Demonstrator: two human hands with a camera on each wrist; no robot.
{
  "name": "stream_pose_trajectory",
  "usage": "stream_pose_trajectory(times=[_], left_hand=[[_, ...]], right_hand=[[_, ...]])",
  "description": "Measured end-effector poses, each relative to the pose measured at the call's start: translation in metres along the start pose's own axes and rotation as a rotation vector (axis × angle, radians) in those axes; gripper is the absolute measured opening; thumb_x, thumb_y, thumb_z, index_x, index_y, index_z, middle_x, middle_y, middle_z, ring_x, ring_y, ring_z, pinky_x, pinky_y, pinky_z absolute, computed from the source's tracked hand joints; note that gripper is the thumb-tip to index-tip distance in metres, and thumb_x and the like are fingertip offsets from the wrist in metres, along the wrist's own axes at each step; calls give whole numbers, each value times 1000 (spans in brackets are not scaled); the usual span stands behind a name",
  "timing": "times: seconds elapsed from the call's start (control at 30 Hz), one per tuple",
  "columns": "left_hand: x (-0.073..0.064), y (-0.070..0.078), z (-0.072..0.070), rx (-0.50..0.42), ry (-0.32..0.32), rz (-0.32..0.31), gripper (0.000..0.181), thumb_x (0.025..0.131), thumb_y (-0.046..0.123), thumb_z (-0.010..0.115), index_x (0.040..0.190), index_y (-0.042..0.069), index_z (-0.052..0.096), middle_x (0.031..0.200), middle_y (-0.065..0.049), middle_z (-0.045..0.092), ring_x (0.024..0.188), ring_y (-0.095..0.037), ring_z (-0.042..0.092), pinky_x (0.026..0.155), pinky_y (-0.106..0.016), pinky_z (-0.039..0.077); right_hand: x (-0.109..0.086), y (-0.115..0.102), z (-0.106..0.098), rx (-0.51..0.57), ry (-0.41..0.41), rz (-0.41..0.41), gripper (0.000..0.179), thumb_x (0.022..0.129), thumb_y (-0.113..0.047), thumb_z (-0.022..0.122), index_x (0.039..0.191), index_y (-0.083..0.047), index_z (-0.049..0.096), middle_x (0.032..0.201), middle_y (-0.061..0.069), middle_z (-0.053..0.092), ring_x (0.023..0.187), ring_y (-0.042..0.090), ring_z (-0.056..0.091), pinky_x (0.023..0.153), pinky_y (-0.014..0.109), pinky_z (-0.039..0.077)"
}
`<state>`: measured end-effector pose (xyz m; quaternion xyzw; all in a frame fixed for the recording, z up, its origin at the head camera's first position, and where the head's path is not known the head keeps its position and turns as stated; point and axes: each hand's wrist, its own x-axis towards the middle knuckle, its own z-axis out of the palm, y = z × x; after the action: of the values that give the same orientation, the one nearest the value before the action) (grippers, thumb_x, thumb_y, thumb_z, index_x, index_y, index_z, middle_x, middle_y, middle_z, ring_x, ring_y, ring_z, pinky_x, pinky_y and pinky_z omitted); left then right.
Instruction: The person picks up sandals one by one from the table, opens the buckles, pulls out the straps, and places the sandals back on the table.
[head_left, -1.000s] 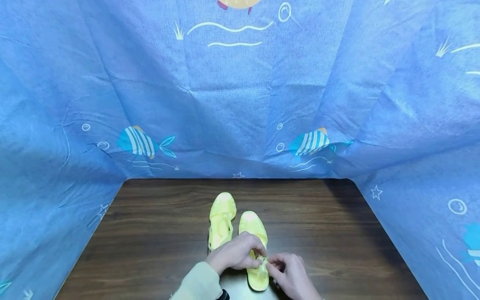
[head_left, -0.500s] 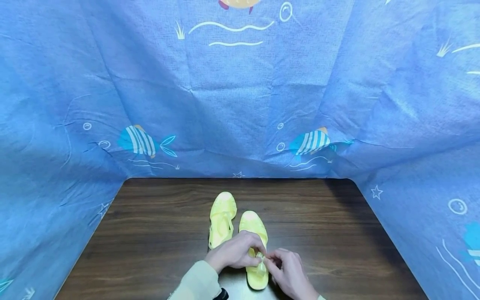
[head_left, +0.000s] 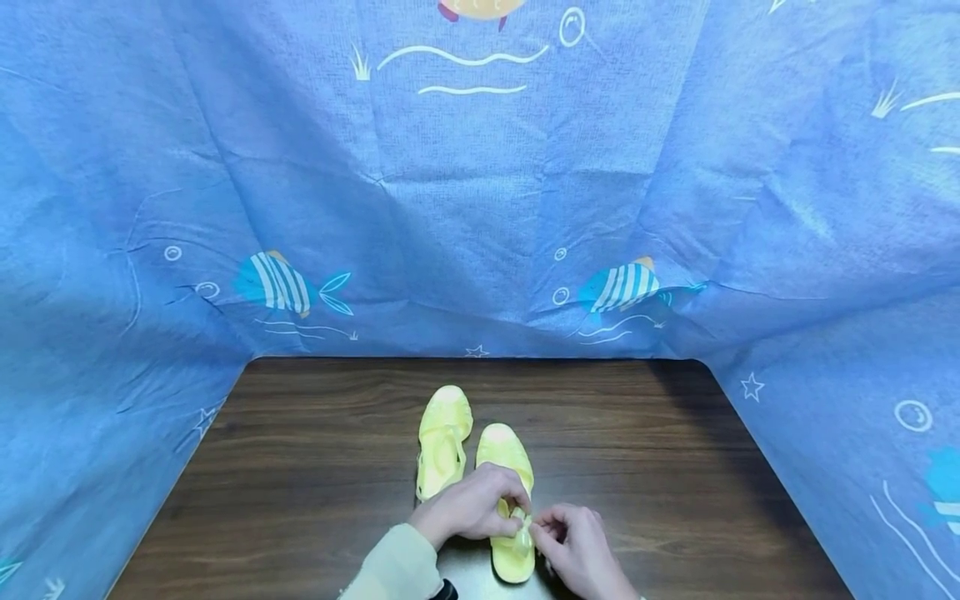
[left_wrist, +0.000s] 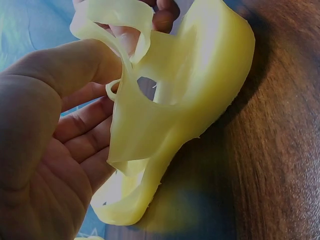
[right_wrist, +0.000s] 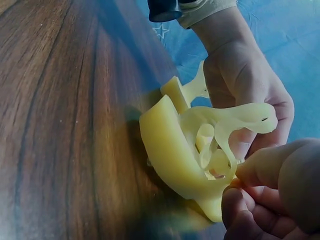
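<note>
Two pale yellow jelly sandals lie on the table, toes pointing away from me. Over the right sandal [head_left: 504, 446], my left hand [head_left: 480, 504] pinches its strap between thumb and fingers. From the other side, my right hand [head_left: 577, 546] pinches the strap near the sandal's edge. In the right wrist view, a loose strap end [right_wrist: 250, 115] with a small slit sticks out above the right fingertips. A curved strap loop [left_wrist: 120, 12] rises above the left thumb in the left wrist view. The fingers partly hide the fastening. The left sandal [head_left: 446, 412] sits beside my left hand, untouched.
The brown wood-grain table [head_left: 337, 450] extends around the sandals. A blue cloth [head_left: 465, 208] printed with fish and stars hangs behind the table and along both sides. A dark band [head_left: 447, 590] is on the left wrist beside the pale sleeve [head_left: 397, 567].
My right hand moved slightly up and left toward the strap half a second ago, and has drawn slightly back down since. My left hand and both sandals stay nearly in place.
</note>
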<state>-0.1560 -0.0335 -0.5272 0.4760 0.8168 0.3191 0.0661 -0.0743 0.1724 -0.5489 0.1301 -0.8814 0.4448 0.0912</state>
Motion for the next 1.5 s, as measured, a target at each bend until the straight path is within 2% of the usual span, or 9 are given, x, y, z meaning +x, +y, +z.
stream_pose_trajectory(times=[0.13,0.27,0.5,0.67,0.9,1.0,1.2,1.4,1.5], left_hand=[[1,2,-1,1,0,4,14,82,8,79,95,12,80,91,6,72,83,4,59,79,-5,44],[0,3,-2,9,-3,-6,11,85,9,80,95,14,80,92,6,73,84,3,60,81,-7,45],[-2,3,-2,13,-6,-88,8,90,14,83,98,16,82,96,11,75,89,6,63,82,-8,48],[-2,2,-1,3,27,-126,9,89,19,85,97,16,83,96,12,76,89,7,64,82,-6,48],[-3,3,-1,-64,60,-187,7,90,13,82,96,15,81,89,13,77,84,9,63,78,-8,50],[-3,4,-1,-50,60,-163,7,92,15,80,99,15,80,91,12,77,87,9,64,81,-9,51],[-3,7,-6,76,54,-10,15,92,19,78,107,15,78,102,8,75,98,2,67,93,-14,50],[-3,10,-13,330,10,26,18,92,18,79,110,19,79,107,11,74,105,-1,66,96,-17,51],[-2,11,-14,411,6,36,15,92,14,79,105,20,80,103,12,75,101,-2,67,94,-18,52]], right_hand=[[2,-2,3,-11,31,-21,22,81,-3,81,77,-23,76,67,-22,60,60,-8,50,54,13,43],[5,-3,4,1,24,8,20,81,-2,81,77,-21,75,67,-20,60,60,-6,50,55,16,44],[7,0,5,75,-19,67,10,89,-8,81,85,-15,75,71,-15,64,62,-2,55,58,20,49],[6,4,8,97,-13,53,8,90,-14,83,92,-12,75,76,-13,67,67,-2,59,59,21,53],[6,6,11,144,11,37,14,86,-5,84,95,-11,76,77,-10,68,64,-2,61,49,20,53],[5,6,11,153,5,39,16,85,-1,83,96,-11,75,78,-10,67,64,-1,61,51,20,54],[5,7,12,143,-6,37,24,82,2,80,94,-17,73,80,-12,65,66,-2,62,57,21,55],[5,7,14,87,49,-48,30,75,-1,86,97,-16,73,85,-10,62,66,-3,59,56,21,53],[5,6,14,44,68,-102,31,74,-9,91,97,-16,72,84,-9,60,65,-2,58,56,17,49]])
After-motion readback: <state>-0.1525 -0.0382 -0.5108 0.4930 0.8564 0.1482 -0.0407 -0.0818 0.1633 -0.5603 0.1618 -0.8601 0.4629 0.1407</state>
